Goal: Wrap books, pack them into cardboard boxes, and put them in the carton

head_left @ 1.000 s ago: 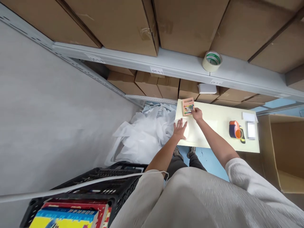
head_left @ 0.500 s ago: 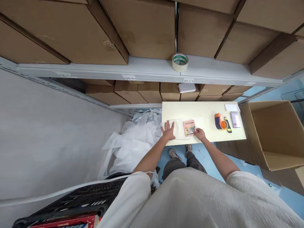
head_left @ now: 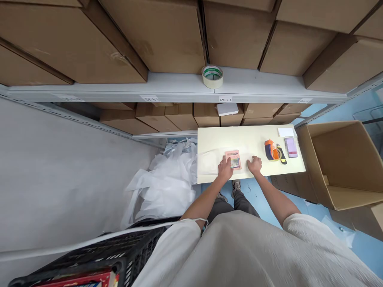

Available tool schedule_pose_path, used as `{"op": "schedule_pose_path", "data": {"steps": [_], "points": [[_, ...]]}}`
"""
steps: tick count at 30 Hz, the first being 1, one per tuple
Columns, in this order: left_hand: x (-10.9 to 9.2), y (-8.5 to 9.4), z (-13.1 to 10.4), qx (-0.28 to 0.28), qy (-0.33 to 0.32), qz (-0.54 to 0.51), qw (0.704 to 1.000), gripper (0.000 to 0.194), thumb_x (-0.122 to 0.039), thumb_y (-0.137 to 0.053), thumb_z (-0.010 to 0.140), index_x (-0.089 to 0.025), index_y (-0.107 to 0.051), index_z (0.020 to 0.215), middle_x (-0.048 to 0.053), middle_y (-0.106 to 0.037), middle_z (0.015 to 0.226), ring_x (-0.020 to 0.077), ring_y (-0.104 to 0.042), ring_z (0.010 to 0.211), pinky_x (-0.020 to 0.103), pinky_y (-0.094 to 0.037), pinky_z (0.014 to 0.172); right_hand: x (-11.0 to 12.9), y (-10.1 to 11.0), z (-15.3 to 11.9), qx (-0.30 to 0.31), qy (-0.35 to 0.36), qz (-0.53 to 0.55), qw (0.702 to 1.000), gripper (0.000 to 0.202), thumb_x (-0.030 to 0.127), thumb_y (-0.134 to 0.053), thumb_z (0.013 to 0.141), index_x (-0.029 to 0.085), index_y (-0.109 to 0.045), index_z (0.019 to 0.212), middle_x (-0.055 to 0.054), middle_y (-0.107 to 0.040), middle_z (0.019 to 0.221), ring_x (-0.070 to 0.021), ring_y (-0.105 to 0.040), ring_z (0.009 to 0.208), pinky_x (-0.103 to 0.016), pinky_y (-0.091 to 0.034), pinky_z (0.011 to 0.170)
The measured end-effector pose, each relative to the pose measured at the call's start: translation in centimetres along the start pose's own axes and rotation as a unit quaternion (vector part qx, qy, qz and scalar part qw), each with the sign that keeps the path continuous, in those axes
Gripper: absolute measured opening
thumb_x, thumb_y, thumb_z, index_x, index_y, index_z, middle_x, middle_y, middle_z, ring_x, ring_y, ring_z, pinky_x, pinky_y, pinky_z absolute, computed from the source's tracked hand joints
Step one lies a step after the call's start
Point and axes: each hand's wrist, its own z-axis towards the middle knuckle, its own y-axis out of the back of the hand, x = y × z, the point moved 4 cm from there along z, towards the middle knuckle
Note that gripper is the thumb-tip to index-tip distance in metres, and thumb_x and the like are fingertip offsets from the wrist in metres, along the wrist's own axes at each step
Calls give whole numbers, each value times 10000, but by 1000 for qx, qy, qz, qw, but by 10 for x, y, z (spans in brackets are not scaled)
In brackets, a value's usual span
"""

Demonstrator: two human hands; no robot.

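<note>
A small pink book or flat box (head_left: 233,159) with a colourful picture lies on a thin white packing sheet (head_left: 208,161), which is spread over the cream tabletop (head_left: 236,135). My left hand (head_left: 225,169) rests at its lower left, fingers apart, the fingertips and thumb touching its left part and covering that corner. To the right of the pink item, my right hand (head_left: 254,164) is set down near the sheet's right end. Its fingers are curled in; what they pinch, if anything, is too pale and small to make out.
An orange tape dispenser (head_left: 271,150), a black-and-yellow cutter (head_left: 281,154), a purple packet (head_left: 291,147) and a white card (head_left: 285,132) lie at the right. An open carton (head_left: 344,159) stands beyond. White sheeting (head_left: 167,183) is heaped left; a tape roll (head_left: 212,76) sits on the shelf.
My left hand has moved right, from the white sheet onto the pink item. My right hand has let go of the pink item's right edge and shifted slightly right, fingers curled.
</note>
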Motion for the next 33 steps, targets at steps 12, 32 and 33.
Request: {"op": "schedule_pose_path", "data": {"steps": [12,32,33], "points": [[-2,-4,3,-21,-2,26,999,832,-323,-713,954,-289,-346,1700,194,-358,1716,412,-407,1514,523,-374,1205,11,-4,15,82,33,142,986,277,259,-679,758,267,-584,1019,32,-621,791,-224,-645,794,-305,-496,731],[-14,16,-11,-13,-80,-13,997,723,-11,-466,888,-266,-517,1562,111,-583,1609,313,-440,1519,495,-370,1179,37,-28,-4,127,83,130,980,369,209,-554,855,215,-757,1163,-68,-800,1059,-238,-739,1033,-372,-581,1009],[-14,16,-12,-13,-80,-16,997,715,-22,-468,896,-269,-518,1565,107,-565,1631,312,-429,1532,498,-371,1188,36,-26,-3,112,60,122,984,353,213,-572,840,212,-752,1144,-68,-796,1042,-244,-738,1032,-372,-582,995]]}}
